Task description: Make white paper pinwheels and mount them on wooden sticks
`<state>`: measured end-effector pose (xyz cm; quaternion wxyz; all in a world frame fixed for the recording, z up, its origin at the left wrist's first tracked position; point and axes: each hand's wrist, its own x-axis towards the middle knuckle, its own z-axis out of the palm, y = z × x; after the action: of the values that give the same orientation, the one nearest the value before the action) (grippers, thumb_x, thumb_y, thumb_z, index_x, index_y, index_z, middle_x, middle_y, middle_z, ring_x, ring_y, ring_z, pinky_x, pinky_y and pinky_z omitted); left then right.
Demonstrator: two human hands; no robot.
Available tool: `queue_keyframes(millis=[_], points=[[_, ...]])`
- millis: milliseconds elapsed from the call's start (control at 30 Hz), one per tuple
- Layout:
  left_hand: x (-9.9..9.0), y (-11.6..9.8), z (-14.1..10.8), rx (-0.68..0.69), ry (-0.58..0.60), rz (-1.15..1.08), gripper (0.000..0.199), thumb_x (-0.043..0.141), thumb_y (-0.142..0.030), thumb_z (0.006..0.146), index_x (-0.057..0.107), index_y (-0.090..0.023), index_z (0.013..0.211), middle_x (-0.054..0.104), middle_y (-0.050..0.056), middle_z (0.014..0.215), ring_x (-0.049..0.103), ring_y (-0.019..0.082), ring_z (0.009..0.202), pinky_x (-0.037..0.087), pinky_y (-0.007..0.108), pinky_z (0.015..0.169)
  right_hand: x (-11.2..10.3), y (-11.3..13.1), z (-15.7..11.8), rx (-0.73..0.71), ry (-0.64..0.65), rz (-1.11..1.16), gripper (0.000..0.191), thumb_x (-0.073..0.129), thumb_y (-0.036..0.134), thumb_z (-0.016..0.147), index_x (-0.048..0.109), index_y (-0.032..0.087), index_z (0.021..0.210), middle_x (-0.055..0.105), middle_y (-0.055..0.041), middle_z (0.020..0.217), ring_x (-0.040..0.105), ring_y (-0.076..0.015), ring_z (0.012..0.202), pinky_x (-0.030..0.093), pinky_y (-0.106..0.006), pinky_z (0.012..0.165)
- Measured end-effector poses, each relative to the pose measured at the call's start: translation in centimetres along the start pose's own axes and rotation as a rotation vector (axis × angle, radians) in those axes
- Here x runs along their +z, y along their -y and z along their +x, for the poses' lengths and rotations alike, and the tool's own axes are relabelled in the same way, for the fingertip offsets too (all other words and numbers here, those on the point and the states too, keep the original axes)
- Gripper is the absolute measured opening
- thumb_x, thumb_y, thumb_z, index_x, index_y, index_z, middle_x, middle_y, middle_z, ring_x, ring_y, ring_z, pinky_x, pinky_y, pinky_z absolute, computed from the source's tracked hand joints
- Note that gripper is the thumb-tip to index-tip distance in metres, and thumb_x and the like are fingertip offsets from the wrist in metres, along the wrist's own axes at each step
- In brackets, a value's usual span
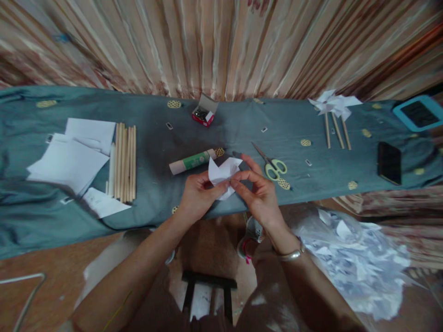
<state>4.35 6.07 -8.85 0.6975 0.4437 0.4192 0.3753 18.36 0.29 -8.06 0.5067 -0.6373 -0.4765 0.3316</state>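
Observation:
A white folded paper pinwheel (pixel 221 171) is held between my two hands over the front edge of the cloth. My left hand (pixel 198 192) grips its left side, thumb across the paper near the middle. With thumb and forefinger my right hand (pixel 256 190) pinches it at the centre; whether a pin is there, I cannot make out. Just behind lies a green and white glue stick (pixel 194 161). Scissors with pale green handles (pixel 272 165) rest to the right of my right hand. Farther back, a small red box (pixel 203 115) stands open with dark metal bits inside.
White paper sheets (pixel 74 157) and a row of wooden sticks (pixel 125 161) lie at the left. Finished pinwheels on sticks (pixel 334 108), a black phone (pixel 389 162) and a blue-framed device (pixel 418 113) are at the right. A bag of paper scraps (pixel 356 263) sits on the floor.

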Motion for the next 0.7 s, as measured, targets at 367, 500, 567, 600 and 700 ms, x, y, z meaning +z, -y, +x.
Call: queue_keyframes(millis=[367, 500, 567, 600, 700], points=[[0.19, -0.60, 0.05, -0.047, -0.044, -0.058, 0.024, 0.087, -0.029, 0.050, 0.076, -0.016, 0.068, 0.073, 0.000, 0.066, 0.060, 0.012, 0.058, 0.048, 0.024, 0.060, -0.04, 0.18, -0.20, -0.056, -0.104, -0.012, 0.017, 0.075, 0.029, 0.075, 0.068, 0.025, 0.089, 0.045, -0.0038, 0.149, 0.039, -0.0254, 0.140, 0.025, -0.049, 0.117], [0.23, -0.66, 0.14, -0.107, -0.068, -0.153, 0.026, 0.088, -0.030, 0.048, 0.075, -0.015, 0.065, 0.073, 0.001, 0.066, 0.060, 0.012, 0.058, 0.047, 0.024, 0.059, -0.22, -0.16, 0.12, 0.036, -0.175, 0.146, 0.044, 0.077, 0.038, 0.073, 0.063, 0.028, 0.113, 0.052, -0.0071, 0.142, 0.048, -0.0255, 0.131, 0.039, -0.046, 0.108], [0.17, -0.46, 0.15, -0.147, -0.068, -0.165, 0.027, 0.089, -0.031, 0.048, 0.075, -0.015, 0.065, 0.073, 0.002, 0.066, 0.060, 0.012, 0.057, 0.046, 0.023, 0.058, -0.29, -0.28, 0.38, 0.174, -0.149, 0.317, 0.041, 0.077, 0.042, 0.072, 0.066, 0.026, 0.108, 0.066, -0.0062, 0.122, 0.062, -0.0228, 0.112, 0.048, -0.040, 0.095], [0.14, -0.34, 0.14, -0.164, -0.063, -0.161, 0.028, 0.088, -0.031, 0.048, 0.075, -0.014, 0.066, 0.073, 0.002, 0.066, 0.060, 0.012, 0.057, 0.045, 0.023, 0.057, -0.31, -0.27, 0.48, 0.254, -0.117, 0.402, 0.037, 0.077, 0.044, 0.070, 0.069, 0.025, 0.101, 0.072, -0.0047, 0.107, 0.066, -0.0207, 0.098, 0.051, -0.036, 0.087], [0.15, -0.10, 0.04, -0.185, -0.039, -0.131, 0.030, 0.088, -0.034, 0.048, 0.075, -0.014, 0.066, 0.073, 0.003, 0.067, 0.060, 0.013, 0.057, 0.046, 0.025, 0.057, -0.26, 0.04, 0.61, 0.445, -0.016, 0.566, 0.030, 0.082, 0.045, 0.062, 0.074, 0.023, 0.080, 0.072, 0.0008, 0.071, 0.062, -0.0146, 0.065, 0.049, -0.028, 0.063]])
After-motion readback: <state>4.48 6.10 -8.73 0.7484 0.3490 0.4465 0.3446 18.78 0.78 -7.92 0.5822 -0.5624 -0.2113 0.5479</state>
